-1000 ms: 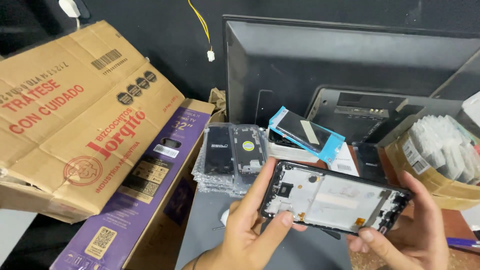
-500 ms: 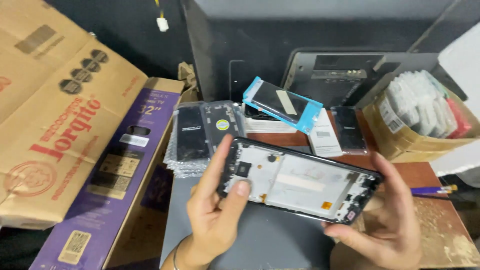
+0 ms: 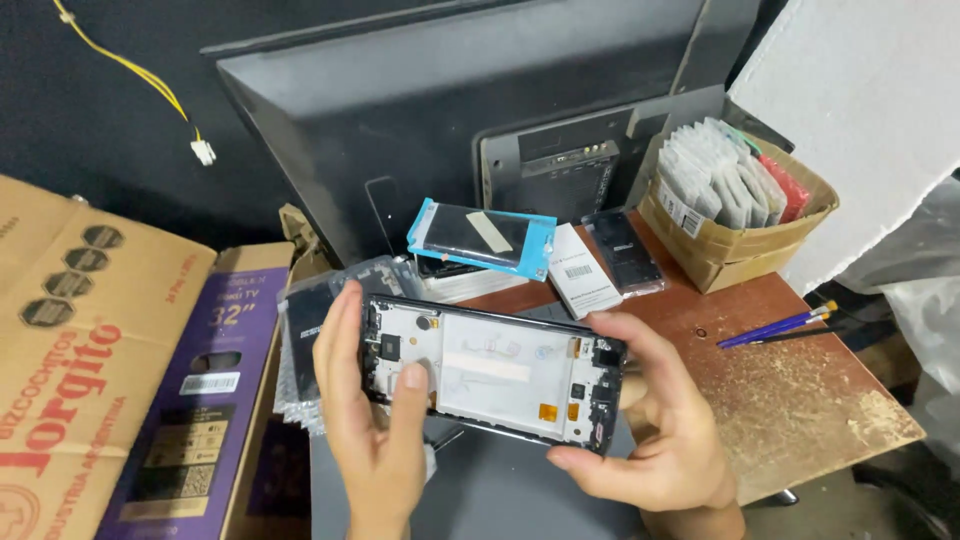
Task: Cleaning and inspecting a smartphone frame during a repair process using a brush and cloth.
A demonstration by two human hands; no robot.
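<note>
Gripping a phone screen assembly (image 3: 495, 375) at both short ends, the two hands hold it level above the grey surface (image 3: 500, 490), back side up. The left hand (image 3: 375, 425) is curled round the left end, its thumb pressed flat on the white inner panel and fingers wrapped up the far edge. The right hand (image 3: 650, 425) pinches the right end, with the index finger over the top edge and the thumb under the lower corner.

The assembly is a thin black-framed rectangle with a pale, smooth middle plate and small dark components at each end.

Just behind it lies a stack of similar screens (image 3: 310, 340), partly hidden by the left hand. Further back rest a blue-framed screen (image 3: 480, 235), a small white box (image 3: 583, 270), and a cardboard box of packets (image 3: 735, 215). Purple-handled brushes (image 3: 775, 325) lie on the worn brown table (image 3: 800, 400).
</note>
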